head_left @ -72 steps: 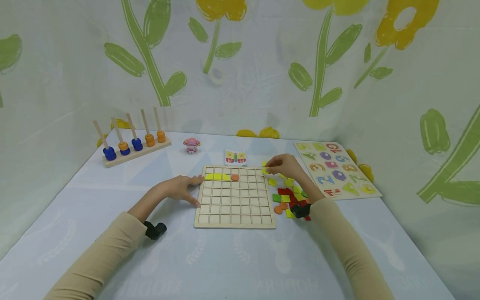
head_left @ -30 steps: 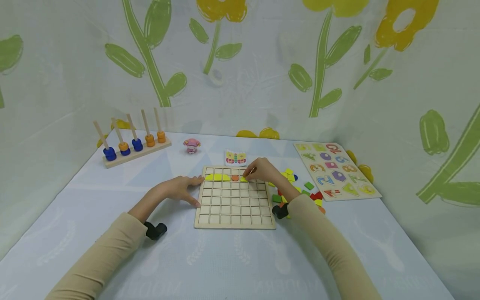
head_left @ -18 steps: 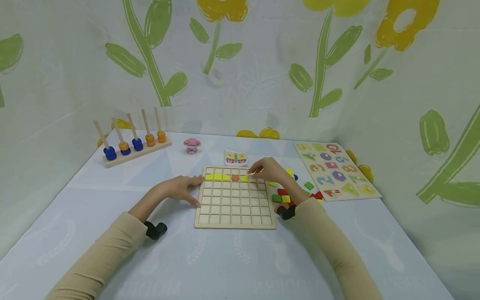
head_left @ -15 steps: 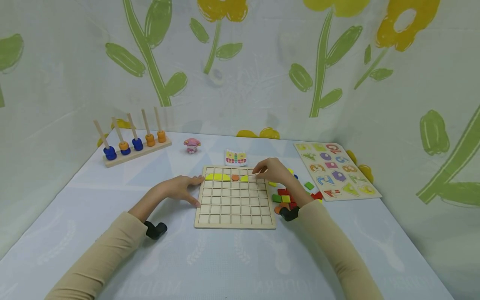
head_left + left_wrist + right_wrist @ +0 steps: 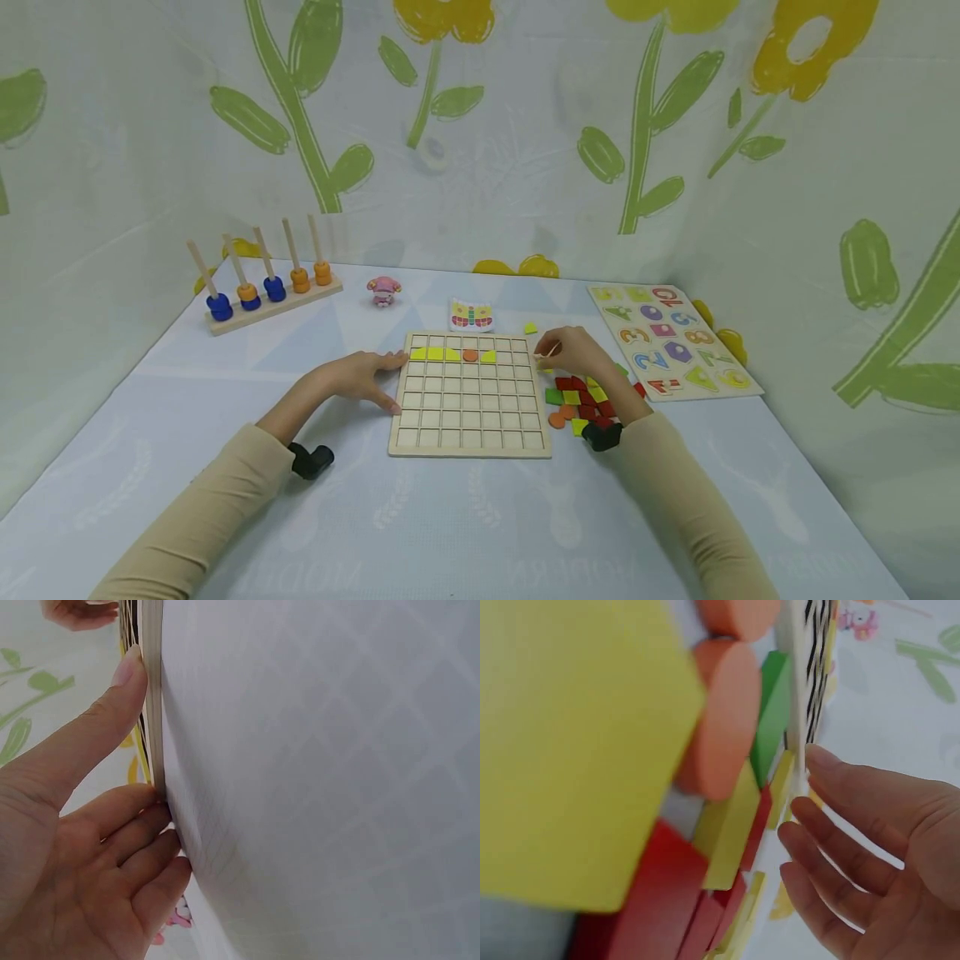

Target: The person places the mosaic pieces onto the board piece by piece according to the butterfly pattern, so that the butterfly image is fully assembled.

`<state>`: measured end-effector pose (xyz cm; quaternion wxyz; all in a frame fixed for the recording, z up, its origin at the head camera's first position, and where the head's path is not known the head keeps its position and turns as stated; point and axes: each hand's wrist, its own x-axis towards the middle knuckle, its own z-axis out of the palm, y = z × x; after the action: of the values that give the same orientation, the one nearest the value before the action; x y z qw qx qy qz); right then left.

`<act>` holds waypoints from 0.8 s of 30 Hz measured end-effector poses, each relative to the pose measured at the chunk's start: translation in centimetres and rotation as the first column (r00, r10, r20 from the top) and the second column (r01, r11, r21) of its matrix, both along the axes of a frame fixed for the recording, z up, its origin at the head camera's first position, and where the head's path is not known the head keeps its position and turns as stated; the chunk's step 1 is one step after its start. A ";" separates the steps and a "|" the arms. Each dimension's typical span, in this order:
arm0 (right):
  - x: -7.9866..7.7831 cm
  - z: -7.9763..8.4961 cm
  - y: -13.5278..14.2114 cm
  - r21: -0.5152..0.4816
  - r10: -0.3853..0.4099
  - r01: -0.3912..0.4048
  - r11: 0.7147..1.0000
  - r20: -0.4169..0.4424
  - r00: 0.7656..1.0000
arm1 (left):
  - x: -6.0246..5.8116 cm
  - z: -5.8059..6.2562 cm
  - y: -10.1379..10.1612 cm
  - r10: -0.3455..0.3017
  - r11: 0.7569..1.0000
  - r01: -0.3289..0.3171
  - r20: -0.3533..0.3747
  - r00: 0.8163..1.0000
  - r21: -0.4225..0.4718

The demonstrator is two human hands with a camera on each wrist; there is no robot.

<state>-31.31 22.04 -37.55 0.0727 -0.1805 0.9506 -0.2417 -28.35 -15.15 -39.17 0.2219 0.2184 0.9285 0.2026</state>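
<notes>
A square wooden grid board (image 5: 471, 387) lies mid-table. Its second row from the back bears three yellow tiles (image 5: 435, 354), an orange disc (image 5: 470, 356) and another yellow tile (image 5: 488, 357). My left hand (image 5: 360, 379) rests against the left edge, thumb and fingers spread along it. Just beyond the right edge, my right hand (image 5: 577, 350) hovers close over the loose pieces. In the right wrist view its fingers (image 5: 832, 862) are loosely bent, the thumb apart from them, with no piece visible between. A pale streak shows at these fingertips in the head view.
Red, yellow, green and orange pieces (image 5: 585, 400) are heaped right of the board. A lone yellow tile (image 5: 531, 328) and a butterfly card (image 5: 471, 316) lie behind it. Farther out are a number puzzle (image 5: 675, 342), a pink figurine (image 5: 384, 290) and a peg stacker (image 5: 273, 304).
My right hand carried a yellow tile onto the board, let it go right of the orange disc, then moved right to the loose pieces. The left hand has stayed at the left edge.
</notes>
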 end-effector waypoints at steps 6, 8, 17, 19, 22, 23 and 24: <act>-0.1 -0.4 0.6 0.023 -0.017 0.016 1.000 0.038 0.999 | 0.0 -0.1 0.0 0.001 1.000 -0.001 -0.002 1.000 0.006; -0.1 -0.5 0.7 0.027 -0.021 0.019 0.999 0.045 0.999 | 0.0 -0.1 0.0 0.002 1.000 -0.002 -0.003 1.000 0.005; -0.3 -0.9 1.2 -0.004 -0.048 0.049 0.999 0.035 0.998 | 0.1 0.0 0.0 0.008 1.000 -0.008 0.003 1.000 -0.001; -0.3 -0.8 1.3 -0.013 -0.039 0.039 0.999 0.012 0.999 | 0.1 0.0 0.1 0.012 1.000 -0.012 0.003 1.000 -0.004; -0.3 -0.5 1.6 -0.025 -0.021 0.021 0.999 -0.017 1.000 | 0.1 0.0 0.1 0.015 1.000 -0.015 0.001 1.000 -0.007; -0.3 -0.4 1.6 -0.030 -0.016 0.016 0.999 -0.023 1.000 | 0.1 0.0 0.1 0.014 1.000 -0.014 -0.001 1.000 -0.007; -0.3 -0.3 1.7 -0.035 -0.013 0.012 0.999 -0.028 1.000 | 0.1 0.0 0.1 0.014 1.000 -0.014 -0.002 1.000 -0.008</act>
<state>-31.63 23.76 -37.82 0.0548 -0.1791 0.9483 -0.2562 -28.21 -15.05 -39.13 0.2205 0.2112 0.9310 0.2002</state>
